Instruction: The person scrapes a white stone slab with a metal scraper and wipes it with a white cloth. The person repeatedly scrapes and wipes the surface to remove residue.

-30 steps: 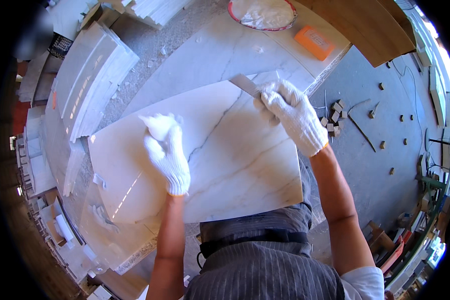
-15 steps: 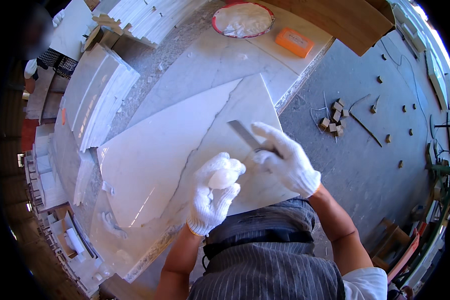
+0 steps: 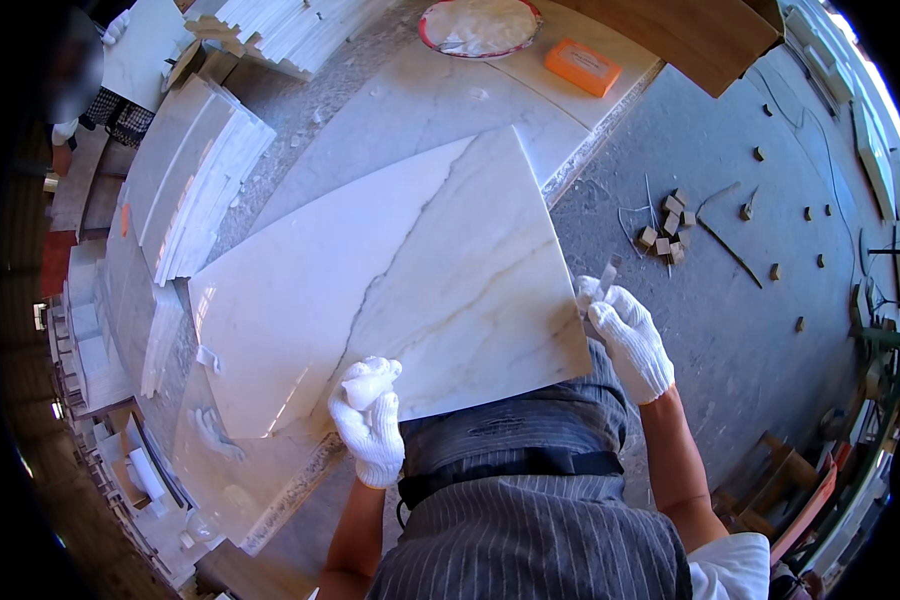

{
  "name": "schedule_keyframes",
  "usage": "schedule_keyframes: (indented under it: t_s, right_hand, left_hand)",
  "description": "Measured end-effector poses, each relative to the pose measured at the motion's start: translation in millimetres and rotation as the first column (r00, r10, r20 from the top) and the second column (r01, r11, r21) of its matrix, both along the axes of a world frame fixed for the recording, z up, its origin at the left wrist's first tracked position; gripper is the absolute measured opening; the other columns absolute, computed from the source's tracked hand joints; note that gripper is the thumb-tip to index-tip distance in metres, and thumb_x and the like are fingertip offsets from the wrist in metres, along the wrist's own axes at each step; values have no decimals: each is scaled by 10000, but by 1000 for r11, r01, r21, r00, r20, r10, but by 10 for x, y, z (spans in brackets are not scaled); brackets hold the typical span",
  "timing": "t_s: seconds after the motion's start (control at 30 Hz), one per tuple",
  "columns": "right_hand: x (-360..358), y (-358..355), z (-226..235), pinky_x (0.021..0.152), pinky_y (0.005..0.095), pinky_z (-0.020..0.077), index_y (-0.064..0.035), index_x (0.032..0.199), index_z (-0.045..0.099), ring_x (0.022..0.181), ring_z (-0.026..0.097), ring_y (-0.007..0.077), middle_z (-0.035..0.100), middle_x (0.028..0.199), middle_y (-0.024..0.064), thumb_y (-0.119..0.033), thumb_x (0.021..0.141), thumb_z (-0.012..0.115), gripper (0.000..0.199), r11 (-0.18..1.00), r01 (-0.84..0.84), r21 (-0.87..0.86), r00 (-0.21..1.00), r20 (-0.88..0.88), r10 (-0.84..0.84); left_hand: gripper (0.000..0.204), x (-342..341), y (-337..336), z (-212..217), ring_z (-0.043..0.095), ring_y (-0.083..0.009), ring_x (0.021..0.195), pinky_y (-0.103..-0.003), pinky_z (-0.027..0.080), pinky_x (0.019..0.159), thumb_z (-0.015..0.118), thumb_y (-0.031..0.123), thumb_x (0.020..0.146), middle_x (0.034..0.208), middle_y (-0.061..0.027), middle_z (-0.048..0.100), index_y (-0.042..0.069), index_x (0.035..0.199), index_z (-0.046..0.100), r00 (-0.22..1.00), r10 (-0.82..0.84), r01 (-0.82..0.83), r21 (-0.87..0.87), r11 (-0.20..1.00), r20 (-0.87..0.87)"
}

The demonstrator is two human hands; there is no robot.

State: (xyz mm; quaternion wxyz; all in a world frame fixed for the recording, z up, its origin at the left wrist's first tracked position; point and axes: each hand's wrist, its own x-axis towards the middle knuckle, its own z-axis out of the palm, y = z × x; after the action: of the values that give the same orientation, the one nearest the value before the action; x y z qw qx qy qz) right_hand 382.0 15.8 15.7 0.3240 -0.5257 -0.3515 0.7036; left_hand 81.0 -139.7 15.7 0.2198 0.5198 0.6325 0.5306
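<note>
A polished white marble slab (image 3: 440, 290) with a grey diagonal vein lies in front of me. At its near left edge, my left hand (image 3: 372, 435), in a white knitted glove, is closed round a soft-looking white lump (image 3: 372, 388). My right hand (image 3: 630, 345), gloved the same way, is by the slab's right edge. Its fingers grip a putty knife (image 3: 607, 277) with the flat blade pointing up and away; the rest is hidden by the glove. Whether the right fingers touch the slab I cannot tell.
On the table beyond stand a red-rimmed round tub (image 3: 480, 27) of white material and an orange box (image 3: 582, 68). Stacked slabs (image 3: 195, 180) rise at the left. Small wooden blocks (image 3: 670, 225) lie on the floor at right. A person's gloved hand (image 3: 116, 27) shows at far left.
My hands have moved apart from above the slab. The left, with the white lump, came down and left; the right, with the putty knife, went to the slab's right edge.
</note>
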Motion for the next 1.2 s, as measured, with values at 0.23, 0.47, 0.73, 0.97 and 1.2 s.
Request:
schedule_keyframes:
  t_s: [0.23, 0.47, 0.73, 0.97, 1.2]
  right_hand:
    - [-164, 441, 138, 657, 255, 444, -15, 1310, 601, 712, 485, 77, 550, 842, -7, -203, 976, 620, 384, 980, 88, 176, 996, -12, -88]
    - [-267, 1412, 488, 594, 226, 457, -49, 1309, 640, 662, 522, 70, 624, 810, 3, -106, 949, 636, 365, 848, 0, 530, 979, 175, -109]
    - [-743, 2486, 674, 758, 305, 521, -87, 1181, 712, 800, 662, 191, 720, 919, 95, -141, 886, 664, 304, 634, -322, 703, 822, 540, -181]
    - [-1054, 2865, 526, 790, 353, 535, -60, 1062, 738, 846, 693, 304, 723, 930, 152, -172, 871, 659, 235, 522, -486, 701, 739, 649, -183]
    - [-1156, 3004, 451, 753, 349, 527, -42, 1019, 743, 806, 685, 286, 721, 920, 162, -214, 866, 677, 240, 581, -522, 624, 724, 685, -85]
  left_hand:
    - [444, 298, 474, 101, 627, -248, 1084, -412, 487, 998, 641, 48, 922, 1206, -179, 602, -41, 1295, 418, 945, 111, -142, 83, 986, 307]
    - [344, 307, 1123, 144, 651, -235, 1022, -371, 510, 939, 636, 41, 933, 1153, -166, 625, -36, 1226, 471, 935, 92, -105, 17, 994, 343]
    - [334, 231, 1705, 64, 651, -215, 1005, -360, 521, 899, 652, -2, 915, 1157, -157, 630, -31, 1207, 492, 933, 64, -64, -14, 998, 355]
    - [333, 141, 1720, -16, 671, -221, 992, -357, 532, 850, 687, 3, 888, 1104, -154, 655, -36, 1167, 509, 988, 91, -80, -90, 993, 125]
    - [377, 196, 1808, 0, 673, -224, 968, -354, 538, 867, 684, -6, 883, 1088, -175, 654, -37, 1205, 490, 950, 36, -43, 17, 999, 310]
